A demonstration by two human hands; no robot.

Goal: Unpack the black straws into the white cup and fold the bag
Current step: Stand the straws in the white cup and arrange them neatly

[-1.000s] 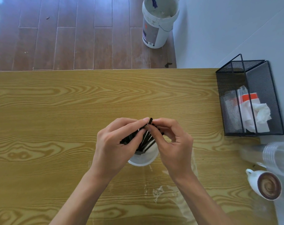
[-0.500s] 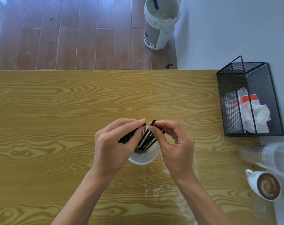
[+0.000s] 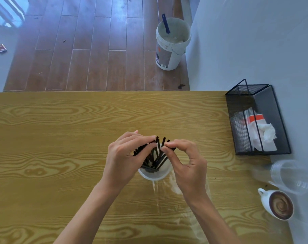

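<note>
A white cup [image 3: 154, 175] stands upright on the wooden table [image 3: 61, 138], with several black straws [image 3: 158, 155] leaning in it and fanning out above the rim. My left hand [image 3: 125, 159] covers the left side of the cup, its fingertips pinching the tops of the left straws. My right hand [image 3: 186, 164] is on the right side, thumb and forefinger pinched on the top ends of the right straws. The clear plastic bag [image 3: 176, 205] lies flat on the table just below the cup, partly under my right forearm.
A black mesh basket [image 3: 280, 134] holding tissue and packets sits at the table's right edge. Clear plastic cups [image 3: 290, 176] lie near it, with a white coffee cup [image 3: 278, 205] in front. A white bucket [image 3: 171, 44] stands on the floor beyond the table.
The straws have spread from a tight bundle into a fan. My hands have moved slightly apart at the straw tops. The camera has tilted up, showing more floor.
</note>
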